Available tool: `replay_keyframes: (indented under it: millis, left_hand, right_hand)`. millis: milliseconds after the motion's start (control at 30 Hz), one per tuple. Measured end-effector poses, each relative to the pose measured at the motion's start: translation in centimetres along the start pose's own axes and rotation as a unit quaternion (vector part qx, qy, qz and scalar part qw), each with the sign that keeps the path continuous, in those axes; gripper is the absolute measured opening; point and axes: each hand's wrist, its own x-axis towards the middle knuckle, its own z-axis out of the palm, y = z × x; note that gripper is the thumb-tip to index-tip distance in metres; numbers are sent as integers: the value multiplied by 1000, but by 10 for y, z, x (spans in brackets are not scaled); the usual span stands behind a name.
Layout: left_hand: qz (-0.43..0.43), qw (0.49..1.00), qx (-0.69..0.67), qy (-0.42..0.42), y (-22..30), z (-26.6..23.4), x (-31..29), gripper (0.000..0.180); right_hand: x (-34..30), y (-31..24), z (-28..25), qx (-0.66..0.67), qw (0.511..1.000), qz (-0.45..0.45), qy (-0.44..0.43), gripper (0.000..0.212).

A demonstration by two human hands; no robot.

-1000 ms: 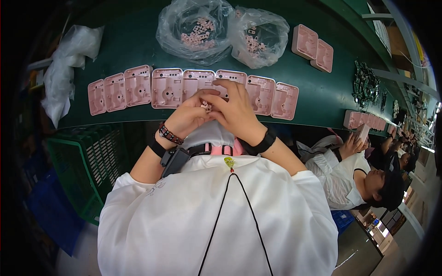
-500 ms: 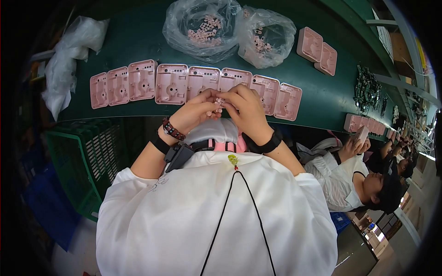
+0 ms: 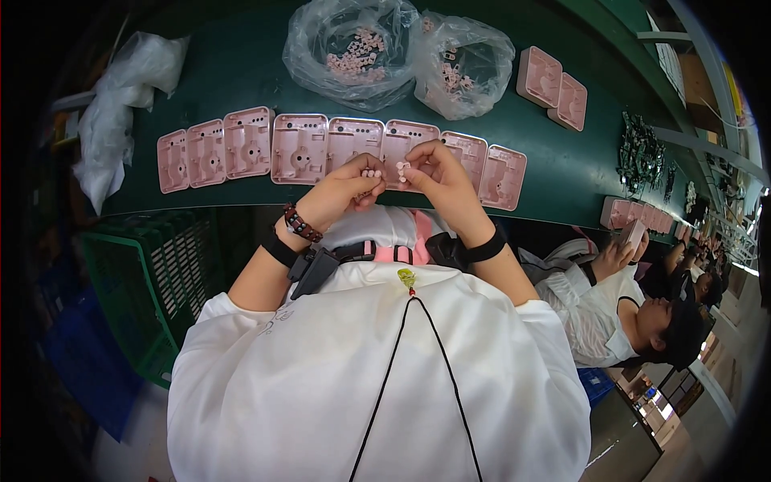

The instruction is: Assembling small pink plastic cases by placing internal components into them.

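A small pink piece [image 3: 402, 172] is pinched between the thumb and fingertips of the right hand [image 3: 443, 178], held up in front of the body at the near edge of the table. Its long axis appears to run away from the person rather than side to side; it is too small to tell which end is the front. Just to its left, the left hand [image 3: 341, 189] is curled, with a few more pink pieces [image 3: 371, 173] between thumb and fingers, too bunched to count. The two hands are apart.

Beyond the hands, eight pink trays [image 3: 283, 153] stand side by side in a slightly curved row, open side up, long sides pointing away from the person. They are smooth, rounded at the corners, with moulded ribs and small dark holes inside. Two more trays [image 3: 540, 74] overlap at the upper right.

Behind the row, two crinkled clear plastic bags [image 3: 309, 68] lie open, touching, each with loose pink pieces inside. The table [image 3: 562, 165] is dark green and smooth. A tangled heap of shiny black parts [image 3: 638, 149] lies to the right, and one crumpled plastic sack [image 3: 120, 104] lies at the left, above a slatted green crate [image 3: 152, 301].
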Motion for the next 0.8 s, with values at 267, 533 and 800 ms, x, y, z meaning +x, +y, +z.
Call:
replay_keyframes:
  millis: [267,533,800]
  left_hand:
    - [-52,991,9,-126,1,1,2,29]
    - [52,989,139,-25,-2,10,5,29]
    - [109,932,344,40,9,10,-3,21]
  right_hand:
    - [-1,-2,0,-142,979,-148,2,13]
    - [-9,-9,-5,-270,947,-174,-26,9]
    - [-10,-1,-12,-225,969,-68,-75,11]
